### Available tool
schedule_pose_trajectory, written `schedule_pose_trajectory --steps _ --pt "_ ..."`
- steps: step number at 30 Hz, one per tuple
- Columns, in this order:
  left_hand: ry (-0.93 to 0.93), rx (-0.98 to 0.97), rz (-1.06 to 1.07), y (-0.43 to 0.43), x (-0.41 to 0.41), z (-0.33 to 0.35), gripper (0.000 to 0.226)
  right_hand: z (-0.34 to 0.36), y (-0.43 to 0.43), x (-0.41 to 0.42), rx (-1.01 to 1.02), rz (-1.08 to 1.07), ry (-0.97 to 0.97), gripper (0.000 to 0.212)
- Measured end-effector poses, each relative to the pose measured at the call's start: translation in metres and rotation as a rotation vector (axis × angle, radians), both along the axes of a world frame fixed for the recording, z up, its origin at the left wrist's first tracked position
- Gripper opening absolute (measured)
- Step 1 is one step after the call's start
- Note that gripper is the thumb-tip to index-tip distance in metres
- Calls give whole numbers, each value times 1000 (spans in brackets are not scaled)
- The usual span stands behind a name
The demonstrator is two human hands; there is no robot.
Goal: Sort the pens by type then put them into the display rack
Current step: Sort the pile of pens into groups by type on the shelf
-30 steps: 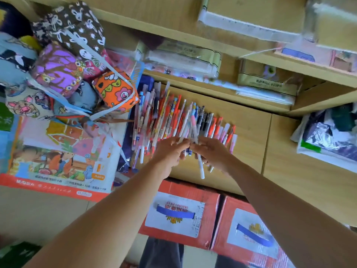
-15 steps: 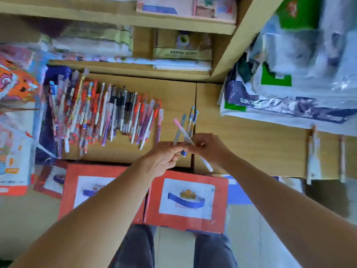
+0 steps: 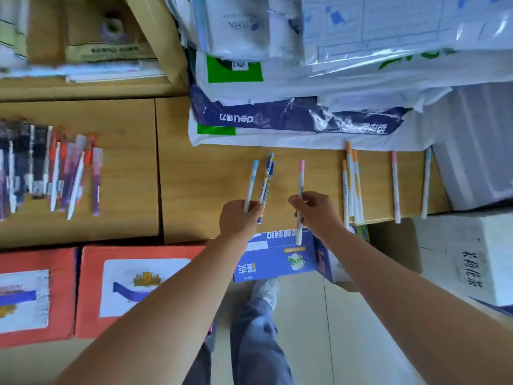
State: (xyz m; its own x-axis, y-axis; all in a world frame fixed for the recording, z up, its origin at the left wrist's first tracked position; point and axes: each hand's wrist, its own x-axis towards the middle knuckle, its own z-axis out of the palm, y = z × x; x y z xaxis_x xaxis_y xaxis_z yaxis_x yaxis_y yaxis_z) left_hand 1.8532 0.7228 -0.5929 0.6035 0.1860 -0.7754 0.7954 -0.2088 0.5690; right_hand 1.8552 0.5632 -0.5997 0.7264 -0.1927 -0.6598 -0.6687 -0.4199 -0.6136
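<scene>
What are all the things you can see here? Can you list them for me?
pen pile: many, red, black and purple, blurred, left on the wooden shelf
orange-capped pens: three, lying together right of the hands
pink-capped lying pen: one, further right
pale blue pen: one, rightmost
paper packs: a stack, white, blue and green wrappers, back of the shelf
red boxes: two, white labels, below the shelf
blue box: one, below the hands
white boxes: two, far right
trousers: grey, bottom centre
left hand: holds about three blue-and-yellow pens
right hand: pinches one pink-capped held pen
</scene>
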Motion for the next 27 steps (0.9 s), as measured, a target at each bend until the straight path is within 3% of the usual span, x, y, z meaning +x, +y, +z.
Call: schedule_pose_trajectory --steps 7,15,19,24,27 --pt "-134 223 -201 -21 5 -22 15 -29 -13 2 -17 -32 24 7" --pt "-234 298 -249 -4 9 -22 19 -38 4 11 -102 -13 0 14" --pt "-270 199 -313 6 11 -25 23 -33 7 11 -128 -61 -8 16" --pt "-382 228 -421 6 16 -37 32 -22 3 13 -124 -104 -80 20" --pt "-393 235 -411 0 16 -39 25 -20 0 16 -116 -89 -107 25"
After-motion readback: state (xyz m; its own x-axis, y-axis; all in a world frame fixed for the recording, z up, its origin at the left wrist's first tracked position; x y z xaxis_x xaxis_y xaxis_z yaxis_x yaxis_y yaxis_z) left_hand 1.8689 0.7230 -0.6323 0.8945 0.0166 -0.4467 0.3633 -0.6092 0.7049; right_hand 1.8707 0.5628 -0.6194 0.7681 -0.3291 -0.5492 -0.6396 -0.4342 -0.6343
